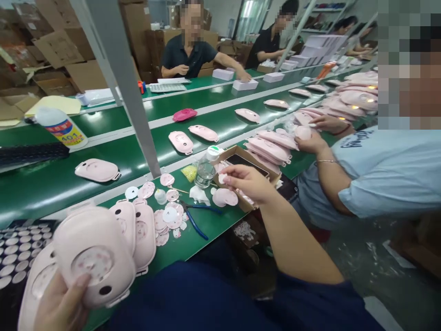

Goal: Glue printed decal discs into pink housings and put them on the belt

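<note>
My left hand (67, 299) grips a pale pink plastic shell (93, 230), thumb on its face beside a round recess with a patterned disc in it. More shells (144, 230) of the same kind lie behind and under it. Over the bench front, my right hand (250, 181) pinches a small white piece (223, 178) between thumb and fingers; its exact kind is unclear. Just below are overlapping pale round discs (225, 197). A clear jar (206, 172) stands left of the fingers. Patterned round stickers (168, 218) and blue-handled pliers (197, 224) lie between my hands.
An open cardboard box (237, 158) sits beyond my right hand, with stacked shells (268, 147) behind it. A metal post (127, 92) rises from the bench edge. Shells dot the green conveyor (144, 133). A glue bottle (62, 128) stands far left. A co-worker's arm (330, 174) is at right.
</note>
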Demonstrator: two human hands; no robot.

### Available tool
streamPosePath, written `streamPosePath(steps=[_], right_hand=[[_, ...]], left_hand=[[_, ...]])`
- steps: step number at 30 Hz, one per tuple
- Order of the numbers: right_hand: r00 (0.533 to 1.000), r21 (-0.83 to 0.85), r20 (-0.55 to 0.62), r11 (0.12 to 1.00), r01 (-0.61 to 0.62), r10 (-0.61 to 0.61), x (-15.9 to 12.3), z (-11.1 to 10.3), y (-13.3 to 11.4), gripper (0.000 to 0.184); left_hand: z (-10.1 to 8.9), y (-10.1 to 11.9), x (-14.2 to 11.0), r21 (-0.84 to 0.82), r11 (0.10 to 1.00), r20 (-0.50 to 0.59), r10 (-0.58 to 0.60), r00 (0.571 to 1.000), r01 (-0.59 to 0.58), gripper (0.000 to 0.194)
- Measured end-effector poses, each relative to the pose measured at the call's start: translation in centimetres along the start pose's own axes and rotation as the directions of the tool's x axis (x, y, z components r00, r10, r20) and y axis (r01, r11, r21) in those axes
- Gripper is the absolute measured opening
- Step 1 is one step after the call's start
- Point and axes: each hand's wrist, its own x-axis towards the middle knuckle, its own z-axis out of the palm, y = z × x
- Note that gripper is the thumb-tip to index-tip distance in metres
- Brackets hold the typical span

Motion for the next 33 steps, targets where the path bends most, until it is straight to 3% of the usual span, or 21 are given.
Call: streamPosePath(steps=[3,5,6,8,10,13,16,18,23,26,29,33], right_hand=[[0.976,0.343,0.099,0.927,0.148,-0.193,-2.2,5.2,-3.2,0.034],[0.923,0.487,0.038,0.813,0.318,-0.384,-3.5,8.6,-5.3,0.016],[0.877,0.48,-0.023,0.764,0.431,-0.48,-4.0,10.0,-6.3,0.007],[0.741,0.336,-0.11,0.677,0.655,-0.662,-4.6,12.1,-7.9,0.016],[0.59,0.178,-0.103,0.569,0.803,-0.801,-4.6,13.4,-8.9,0.027],[0.395,-0.042,-0.054,0.397,0.917,-0.917,-4.1,14.2,-9.4,0.023],[0.281,-0.255,-0.007,0.273,0.928,-0.96,-3.6,14.1,-9.3,0.019],[0.29,-0.303,0.04,0.265,0.915,-0.956,-3.8,13.9,-9.4,0.019],[0.479,-0.342,0.059,0.433,0.834,-0.876,-5.4,14.2,-10.4,0.01],[0.56,-0.387,0.049,0.502,0.774,-0.827,-6.3,14.5,-11.1,0.007],[0.577,-0.431,0.093,0.489,0.758,-0.812,-6.8,14.4,-11.7,0.008],[0.578,-0.441,0.115,0.479,0.759,-0.808,-6.7,13.9,-11.7,0.017]], left_hand=[[2.1,-0.8,0.4,-0.118,0.992,0.009,0.036,0.999,-0.035,0.058],[3.5,-0.5,0.5,-0.082,0.992,0.077,0.098,0.992,-0.092,0.058],[4.1,-0.2,0.5,-0.054,0.993,0.12,0.108,0.987,-0.102,0.059],[5.0,0.6,0.3,-0.011,0.993,0.216,0.116,0.97,-0.117,0.06],[5.6,1.5,-0.1,0.057,0.992,0.288,0.094,0.953,-0.115,0.057],[5.9,2.4,-0.8,0.115,0.987,0.353,0.067,0.933,-0.115,0.051],[5.8,2.5,-1.3,0.083,0.99,0.391,0.071,0.918,-0.112,0.053],[5.6,2.1,-1.3,0.033,0.994,0.397,0.082,0.914,-0.104,0.056],[5.5,1.6,-1.1,-0.05,0.987,0.415,0.159,0.896,-0.152,0.058],[5.6,1.9,-1.0,-0.045,0.972,0.421,0.227,0.878,-0.23,0.057],[5.6,2.2,-1.0,0.011,0.962,0.426,0.243,0.871,-0.274,0.056],[5.5,2.2,-1.1,0.006,0.968,0.421,0.224,0.879,-0.25,0.056]])
